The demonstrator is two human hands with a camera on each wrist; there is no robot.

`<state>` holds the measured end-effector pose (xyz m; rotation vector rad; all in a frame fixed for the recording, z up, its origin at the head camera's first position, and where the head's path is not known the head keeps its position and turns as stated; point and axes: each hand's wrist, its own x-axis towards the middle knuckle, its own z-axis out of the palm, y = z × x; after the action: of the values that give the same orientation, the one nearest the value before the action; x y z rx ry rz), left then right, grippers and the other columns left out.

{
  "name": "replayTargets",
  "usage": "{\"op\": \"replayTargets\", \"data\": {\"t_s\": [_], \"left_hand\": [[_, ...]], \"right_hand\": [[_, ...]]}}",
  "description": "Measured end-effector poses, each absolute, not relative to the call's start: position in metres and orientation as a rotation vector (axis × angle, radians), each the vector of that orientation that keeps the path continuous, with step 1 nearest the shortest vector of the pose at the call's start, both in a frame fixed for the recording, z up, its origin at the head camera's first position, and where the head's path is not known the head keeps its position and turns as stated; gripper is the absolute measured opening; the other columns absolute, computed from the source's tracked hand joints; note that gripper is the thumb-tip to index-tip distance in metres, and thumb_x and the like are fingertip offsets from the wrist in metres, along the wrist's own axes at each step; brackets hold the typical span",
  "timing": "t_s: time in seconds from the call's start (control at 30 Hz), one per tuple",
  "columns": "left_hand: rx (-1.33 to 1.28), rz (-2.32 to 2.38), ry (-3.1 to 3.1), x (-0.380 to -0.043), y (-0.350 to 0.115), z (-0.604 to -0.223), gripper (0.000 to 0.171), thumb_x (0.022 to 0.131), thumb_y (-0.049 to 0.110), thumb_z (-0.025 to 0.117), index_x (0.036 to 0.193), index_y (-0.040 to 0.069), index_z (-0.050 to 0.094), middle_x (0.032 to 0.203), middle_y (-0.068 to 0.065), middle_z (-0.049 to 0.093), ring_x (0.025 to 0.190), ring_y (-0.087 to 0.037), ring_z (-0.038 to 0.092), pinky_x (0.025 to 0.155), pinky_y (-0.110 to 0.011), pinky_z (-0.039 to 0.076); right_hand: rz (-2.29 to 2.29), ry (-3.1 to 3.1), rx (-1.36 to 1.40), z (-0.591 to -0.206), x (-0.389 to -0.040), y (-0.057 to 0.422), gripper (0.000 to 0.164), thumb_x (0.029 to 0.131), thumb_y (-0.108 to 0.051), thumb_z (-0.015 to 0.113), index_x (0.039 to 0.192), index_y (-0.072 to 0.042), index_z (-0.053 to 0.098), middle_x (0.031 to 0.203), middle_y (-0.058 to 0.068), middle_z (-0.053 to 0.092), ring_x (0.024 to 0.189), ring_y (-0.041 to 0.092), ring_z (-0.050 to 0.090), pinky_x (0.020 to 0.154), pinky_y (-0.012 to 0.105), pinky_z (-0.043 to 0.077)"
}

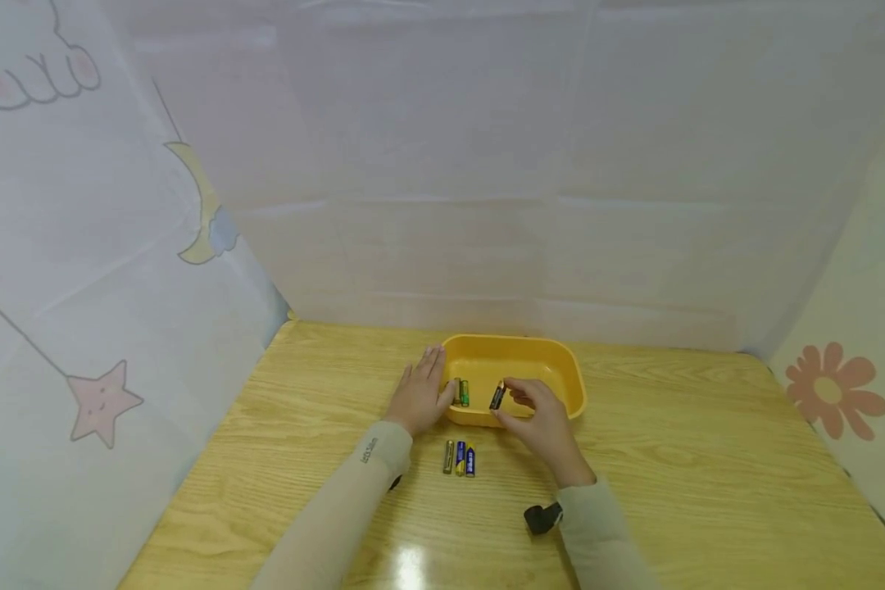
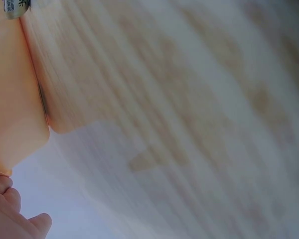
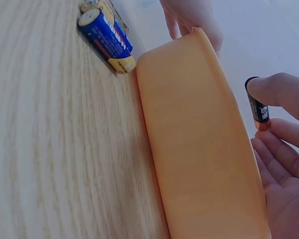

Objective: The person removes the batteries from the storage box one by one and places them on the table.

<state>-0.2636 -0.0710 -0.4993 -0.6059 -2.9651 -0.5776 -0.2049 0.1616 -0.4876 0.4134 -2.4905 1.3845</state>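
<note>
My right hand (image 1: 542, 422) pinches a black battery (image 1: 497, 397) with a copper-coloured end between thumb and fingertip, above the yellow plastic basin (image 1: 578, 385). In the right wrist view the battery (image 3: 257, 103) is tilted slightly, apart from the basin's wall (image 3: 199, 134). At the basin's left side my left hand (image 1: 416, 397) rests against the rim, fingers straight and thumb over the near-left edge. A green battery (image 1: 465, 393) and a gold one (image 1: 457, 392), partly hidden by that thumb, lie inside the basin at its left end.
On the wooden table (image 1: 671, 459), in front of the basin, a gold battery (image 1: 448, 457) and two blue-and-yellow batteries (image 1: 460, 459) lie side by side. A pale cloth wall (image 1: 442, 254) stands behind the table. Dark cameras (image 1: 540, 519) are strapped at the wrists.
</note>
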Motion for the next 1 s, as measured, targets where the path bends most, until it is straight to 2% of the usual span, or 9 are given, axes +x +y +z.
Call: {"op": "replayTargets", "data": {"t_s": [0.47, 0.7, 0.87, 1.0], "left_hand": [[-0.602, -0.596, -2.976, -0.263, -0.070, -0.499, 0.070, 0.109, 0.047, 0.030, 0.162, 0.006, 0.012, 0.169, -0.011, 0.014, 0.156, -0.023, 0.008, 0.124, -0.054, 0.014], [-0.596, -0.583, -2.970, -0.264, -0.071, -0.501, 0.070, 0.109, 0.048, 0.030, 0.163, 0.006, 0.013, 0.169, -0.011, 0.015, 0.156, -0.023, 0.010, 0.124, -0.054, 0.015], [-0.597, -0.589, -2.965, -0.265, -0.071, -0.501, 0.069, 0.109, 0.047, 0.032, 0.163, 0.006, 0.014, 0.169, -0.011, 0.016, 0.156, -0.023, 0.010, 0.124, -0.054, 0.015], [-0.596, -0.594, -2.962, -0.264, -0.071, -0.500, 0.069, 0.109, 0.045, 0.033, 0.163, 0.006, 0.014, 0.169, -0.011, 0.016, 0.156, -0.023, 0.010, 0.124, -0.054, 0.015]], "right_hand": [[1.368, -2.407, 0.453, -0.492, -0.190, 0.161, 0.052, 0.079, 0.001, 0.085, 0.127, 0.001, 0.067, 0.120, 0.015, 0.065, 0.106, 0.033, 0.066, 0.093, 0.044, 0.056], [1.438, -2.373, 0.459, -0.492, -0.183, 0.161, 0.052, 0.079, 0.001, 0.085, 0.127, 0.001, 0.066, 0.122, 0.015, 0.065, 0.108, 0.037, 0.065, 0.094, 0.045, 0.056], [1.437, -2.374, 0.448, -0.495, -0.180, 0.160, 0.054, 0.078, 0.002, 0.086, 0.127, 0.000, 0.066, 0.122, 0.012, 0.065, 0.108, 0.030, 0.066, 0.096, 0.038, 0.056], [1.423, -2.360, 0.477, -0.497, -0.179, 0.160, 0.054, 0.075, 0.004, 0.087, 0.126, 0.000, 0.067, 0.119, 0.012, 0.066, 0.106, 0.029, 0.067, 0.095, 0.034, 0.056]]}}
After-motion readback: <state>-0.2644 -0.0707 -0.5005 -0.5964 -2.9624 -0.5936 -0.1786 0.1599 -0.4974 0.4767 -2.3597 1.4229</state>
